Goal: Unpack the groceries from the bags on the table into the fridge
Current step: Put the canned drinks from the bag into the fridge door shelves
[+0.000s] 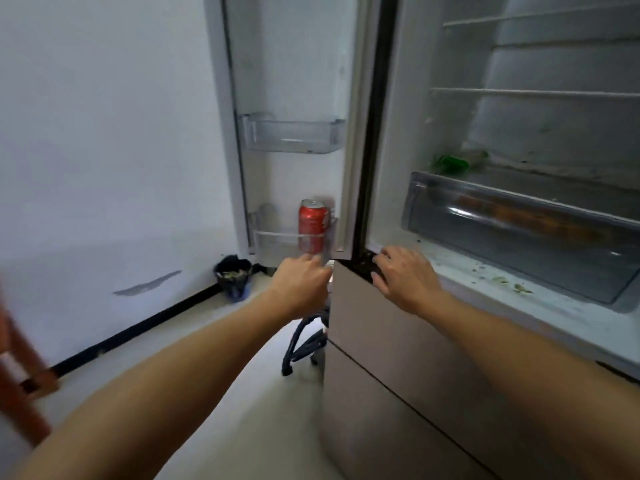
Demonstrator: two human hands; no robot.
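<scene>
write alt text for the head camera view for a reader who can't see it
A person's left hand reaches to a red can standing in the lower door bin of an open fridge. Their right hand rests on the fridge's front edge, in front of a clear drawer.

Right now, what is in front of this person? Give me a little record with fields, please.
Fridge door: open
Can: red, upright in the lower door shelf
Left hand: just below the can, at that shelf's underside; grip unclear
Right hand: fingers spread, resting on the left end of the ledge
Drawer: clear, orange contents blurred
Green item: behind the drawer, blurred
Bin: on the floor by the wall
</scene>
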